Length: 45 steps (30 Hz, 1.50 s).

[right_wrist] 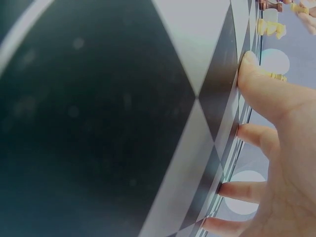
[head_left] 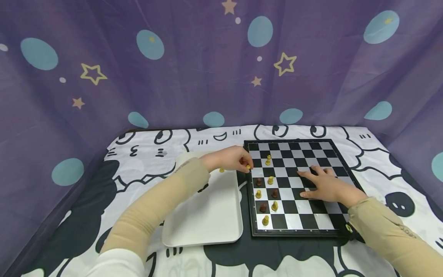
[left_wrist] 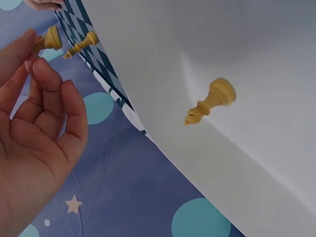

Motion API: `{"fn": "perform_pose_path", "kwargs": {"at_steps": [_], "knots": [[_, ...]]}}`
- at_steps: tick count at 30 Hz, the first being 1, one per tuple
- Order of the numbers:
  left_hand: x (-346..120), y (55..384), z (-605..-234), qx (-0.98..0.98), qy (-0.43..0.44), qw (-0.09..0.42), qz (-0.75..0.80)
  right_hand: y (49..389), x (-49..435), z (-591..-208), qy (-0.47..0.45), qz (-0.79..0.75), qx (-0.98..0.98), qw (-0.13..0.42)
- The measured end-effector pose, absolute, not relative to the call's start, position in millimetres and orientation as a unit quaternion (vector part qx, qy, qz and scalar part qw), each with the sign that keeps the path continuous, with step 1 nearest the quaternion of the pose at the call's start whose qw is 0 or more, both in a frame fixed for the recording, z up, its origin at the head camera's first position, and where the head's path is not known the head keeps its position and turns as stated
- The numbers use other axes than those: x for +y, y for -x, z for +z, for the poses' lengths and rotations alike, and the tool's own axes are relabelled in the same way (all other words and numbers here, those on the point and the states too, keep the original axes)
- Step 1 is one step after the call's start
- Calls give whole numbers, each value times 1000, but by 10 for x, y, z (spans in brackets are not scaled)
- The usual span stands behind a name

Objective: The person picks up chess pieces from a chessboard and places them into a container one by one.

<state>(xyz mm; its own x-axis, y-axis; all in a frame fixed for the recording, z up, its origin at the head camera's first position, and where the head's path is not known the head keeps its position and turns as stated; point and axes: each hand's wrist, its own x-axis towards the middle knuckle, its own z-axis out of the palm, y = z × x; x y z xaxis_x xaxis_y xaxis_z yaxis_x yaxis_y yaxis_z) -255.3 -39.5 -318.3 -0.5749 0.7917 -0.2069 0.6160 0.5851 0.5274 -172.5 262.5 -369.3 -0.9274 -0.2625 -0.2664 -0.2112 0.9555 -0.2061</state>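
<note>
My left hand [head_left: 232, 158] pinches a yellow chess piece [left_wrist: 49, 40] between thumb and fingertips, over the left edge of the chessboard [head_left: 292, 232]. Its top is hidden by the fingers. My right hand [head_left: 325, 185] rests on the right part of the board with its fingers spread and fingertips touching the squares. Several yellow and dark brown pieces stand on the board's left columns, among them a taller yellow piece [head_left: 268, 160] toward the back. In the left wrist view a yellow bishop [left_wrist: 213, 99] is in the white tray [head_left: 207, 227], near the far end.
The tray stands just left of the board, on a black-and-white cartoon tablecloth [head_left: 149, 146]. Behind the table hangs a purple curtain [head_left: 207, 77] with stars and blue spots. A small yellow-and-black item [head_left: 348, 228] lies at the board's near right corner.
</note>
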Motion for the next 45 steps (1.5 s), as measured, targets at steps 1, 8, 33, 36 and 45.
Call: {"fn": "perform_pose_path", "kwargs": {"at_steps": [1, 8, 33, 36, 45], "knots": [[-407, 2547, -3186, 864, -405, 218, 204, 1724, 2622, -3695, 121, -87, 978, 147], [-501, 2524, -3203, 862, -403, 219, 217, 1724, 2614, -3694, 122, -81, 978, 147], [-874, 2530, -3205, 874, -393, 186, 219, 1731, 2622, -3677, 114, -79, 977, 161], [-902, 2527, -3220, 875, -389, 189, 216, 1726, 2630, -3683, 114, -78, 978, 159], [-983, 2563, -3347, 877, -379, 203, 215, 1723, 2621, -3680, 116, -79, 977, 158]]}}
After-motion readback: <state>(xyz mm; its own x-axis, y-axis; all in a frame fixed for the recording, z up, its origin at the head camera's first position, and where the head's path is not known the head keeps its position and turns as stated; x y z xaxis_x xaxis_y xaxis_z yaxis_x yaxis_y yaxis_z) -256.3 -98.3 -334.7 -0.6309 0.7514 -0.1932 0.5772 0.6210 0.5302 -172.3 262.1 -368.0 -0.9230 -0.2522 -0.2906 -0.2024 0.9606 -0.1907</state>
